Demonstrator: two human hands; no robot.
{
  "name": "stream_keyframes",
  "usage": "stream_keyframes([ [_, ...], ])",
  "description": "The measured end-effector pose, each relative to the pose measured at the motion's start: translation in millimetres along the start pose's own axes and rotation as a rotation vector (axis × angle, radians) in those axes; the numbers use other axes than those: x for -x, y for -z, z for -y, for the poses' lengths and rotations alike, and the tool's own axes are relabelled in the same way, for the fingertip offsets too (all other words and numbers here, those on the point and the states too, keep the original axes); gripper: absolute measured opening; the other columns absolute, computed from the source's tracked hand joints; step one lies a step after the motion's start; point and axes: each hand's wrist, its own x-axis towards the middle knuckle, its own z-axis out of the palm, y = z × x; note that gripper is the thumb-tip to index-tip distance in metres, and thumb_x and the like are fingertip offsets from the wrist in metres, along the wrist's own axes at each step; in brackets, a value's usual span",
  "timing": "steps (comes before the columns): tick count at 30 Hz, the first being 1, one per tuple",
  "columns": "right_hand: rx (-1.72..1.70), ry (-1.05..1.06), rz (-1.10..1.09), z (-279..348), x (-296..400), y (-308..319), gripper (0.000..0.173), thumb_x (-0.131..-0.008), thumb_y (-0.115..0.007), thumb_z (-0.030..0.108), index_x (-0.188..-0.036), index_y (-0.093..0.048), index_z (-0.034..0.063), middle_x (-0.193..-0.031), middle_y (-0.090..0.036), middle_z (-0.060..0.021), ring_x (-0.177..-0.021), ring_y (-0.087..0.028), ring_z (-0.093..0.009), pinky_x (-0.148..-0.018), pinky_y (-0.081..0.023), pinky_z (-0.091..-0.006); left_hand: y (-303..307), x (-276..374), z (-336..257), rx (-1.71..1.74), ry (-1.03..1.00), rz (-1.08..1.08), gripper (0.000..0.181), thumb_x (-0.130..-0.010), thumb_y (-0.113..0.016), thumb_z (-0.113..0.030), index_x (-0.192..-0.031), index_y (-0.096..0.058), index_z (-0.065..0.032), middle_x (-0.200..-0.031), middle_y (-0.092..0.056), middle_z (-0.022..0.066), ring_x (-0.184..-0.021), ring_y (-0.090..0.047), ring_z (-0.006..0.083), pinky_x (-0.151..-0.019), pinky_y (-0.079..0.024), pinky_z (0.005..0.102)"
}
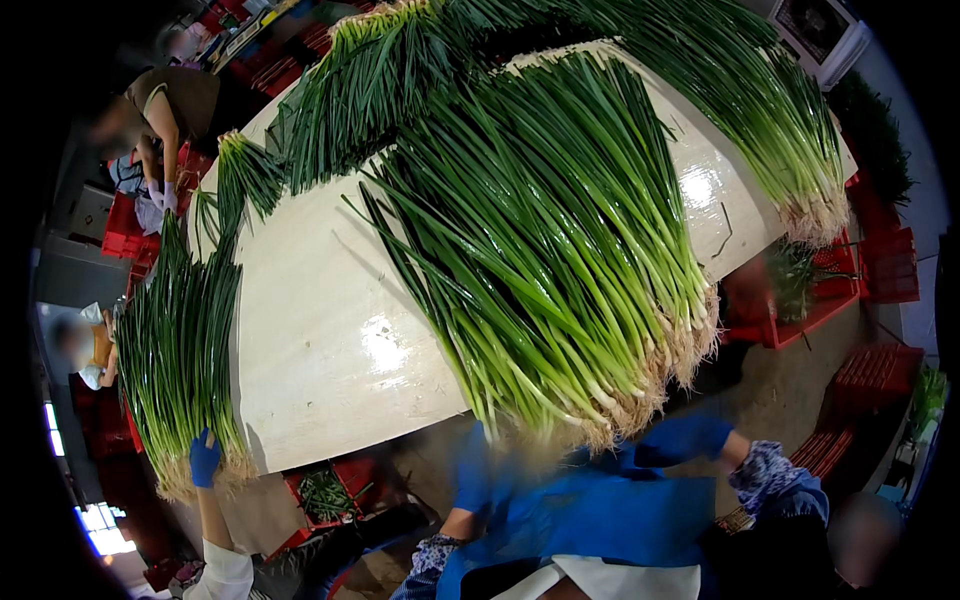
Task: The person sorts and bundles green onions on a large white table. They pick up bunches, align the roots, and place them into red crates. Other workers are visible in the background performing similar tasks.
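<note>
A wide heap of long green onions [555,247] lies on the pale tabletop before me, leaves pointing away and stringy roots hanging past the near edge. At that edge is my blue-gloved left hand [471,472], close to the root ends at the heap's left side. Motion blur covers the stalks and roots [536,442] between my hands. To the right, my blue-gloved right hand [686,441] is below the hanging roots, blurred as well. Whether either hand grips a stalk cannot be made out. A blue apron [592,517] covers my front.
More green onions [780,142] lie to the right, others [367,105] at the back. On the left, another person's blue-gloved hand [204,457] touches a separate heap [180,337]. Red crates [817,300] stand below right; one [330,491] with green scraps sits below left.
</note>
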Motion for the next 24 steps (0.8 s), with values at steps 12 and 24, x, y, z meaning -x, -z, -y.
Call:
stream_keyframes([
  [12,0.341,-0.083,-0.222,-6.3,-94.5,-43.6,0.041,-0.091,-0.046,0.046,-0.102,-0.066,0.0111,-0.087,-0.066,-0.0172,-0.075,-0.062,-0.034,-0.068,-0.05,-0.0415,-41.0,-33.8,-64.5,1.727,0.692,0.354,0.065,-0.089,-0.054,-0.05,-0.133,-0.042,-0.0038,-0.127,-0.047,0.0161,-0.114,-0.048,0.0264,-0.098,-0.042,0.0389],
  [24,0.109,0.218,0.099,-24.0,-35.6,14.5,0.041,-0.094,-0.044,0.035,-0.12,-0.057,0.0056,-0.122,-0.056,-0.0198,-0.111,-0.054,-0.035,-0.097,-0.041,-0.0396,-7.8,-44.8,-12.1,0.445,0.385,0.048,0.04,-0.087,-0.059,-0.043,-0.113,-0.057,-0.0115,-0.092,-0.058,0.0023,-0.081,-0.054,0.0136,-0.07,-0.044,0.0315],
])
